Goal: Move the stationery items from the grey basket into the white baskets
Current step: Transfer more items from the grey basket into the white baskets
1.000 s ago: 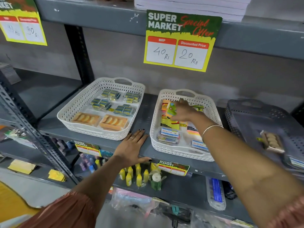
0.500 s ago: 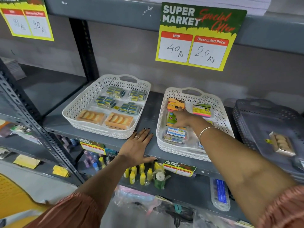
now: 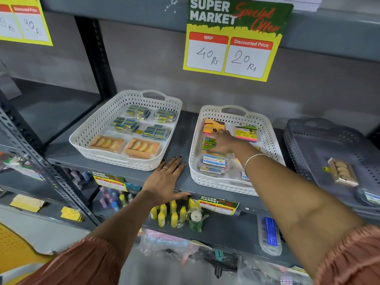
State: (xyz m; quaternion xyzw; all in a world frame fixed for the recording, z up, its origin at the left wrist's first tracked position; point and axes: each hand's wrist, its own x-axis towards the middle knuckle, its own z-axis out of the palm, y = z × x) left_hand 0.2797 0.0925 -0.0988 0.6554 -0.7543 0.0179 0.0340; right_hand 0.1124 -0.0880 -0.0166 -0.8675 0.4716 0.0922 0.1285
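Two white baskets stand on the grey shelf. The left white basket (image 3: 82, 140) holds blue-yellow packs and orange eraser boxes. My right hand (image 3: 224, 140) reaches into the right white basket (image 3: 193, 161), its fingers closed on a green-yellow pack (image 3: 207, 143) that lies flat on the basket floor between an orange pack (image 3: 212, 125) and a clear box (image 3: 213, 163). A pink-edged pad (image 3: 245, 132) lies behind my wrist. At the far right, the grey basket (image 3: 304, 145) holds an eraser box (image 3: 341, 173) and a clear pack (image 3: 370, 197). My left hand (image 3: 166, 179) rests flat on the shelf edge, holding nothing.
A price sign (image 3: 234, 40) hangs from the shelf above the right basket. A dark upright post (image 3: 96, 58) stands behind the left basket. The shelf below carries yellow bottles (image 3: 170, 214) and other packets.
My right hand has come down from above the basket's back with the green-yellow pack, which now lies flat inside. The left hand has stayed on the shelf edge.
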